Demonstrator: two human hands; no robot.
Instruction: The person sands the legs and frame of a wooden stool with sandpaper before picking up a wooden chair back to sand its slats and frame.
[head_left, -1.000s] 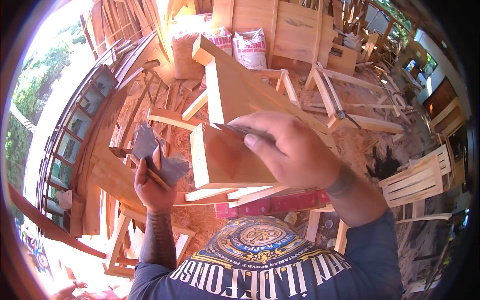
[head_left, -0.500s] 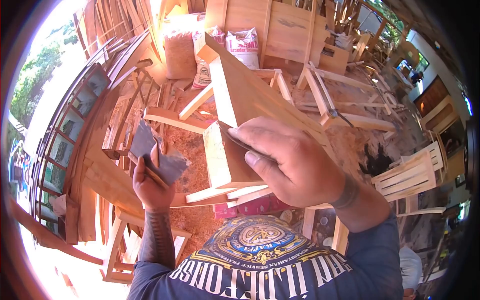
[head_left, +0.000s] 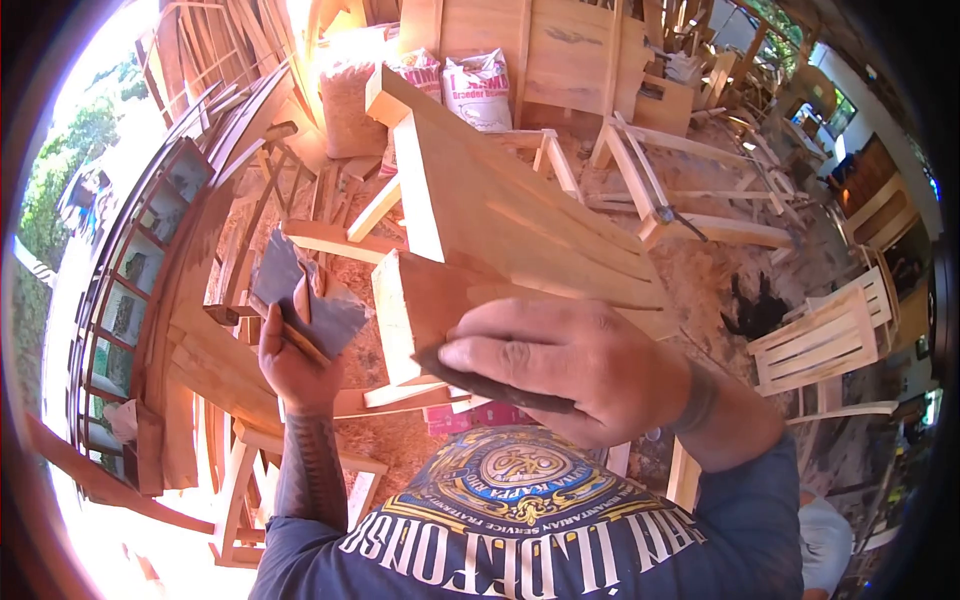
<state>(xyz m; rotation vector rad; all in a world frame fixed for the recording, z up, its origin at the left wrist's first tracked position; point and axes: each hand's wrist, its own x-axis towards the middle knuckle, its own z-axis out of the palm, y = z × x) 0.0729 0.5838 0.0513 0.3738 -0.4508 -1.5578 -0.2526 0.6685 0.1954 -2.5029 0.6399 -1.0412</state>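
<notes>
A wooden frame with a broad flat panel [head_left: 500, 200] stands tilted before me, and its thick squared leg end [head_left: 395, 315] points toward me. My right hand [head_left: 570, 365] is closed on a dark folded piece of sandpaper [head_left: 490, 385], which lies against the lower edge of that leg. Off to the left, my left hand [head_left: 295, 365] is closed around grey torn sandpaper sheets [head_left: 325, 315], with a thin brown edge along them. This hand is apart from the wooden frame.
Another bare wooden frame [head_left: 690, 225] stands at the back right, and a slatted wooden piece [head_left: 815, 345] is at the right. Filled sacks [head_left: 478, 92] lean at the back. A long paned wooden frame [head_left: 140, 270] runs along the left. Wood shavings cover the floor.
My right hand has moved down along the leg toward me with the sandpaper, from its upper edge to its lower edge. My left hand has barely moved. The view has shifted slightly.
</notes>
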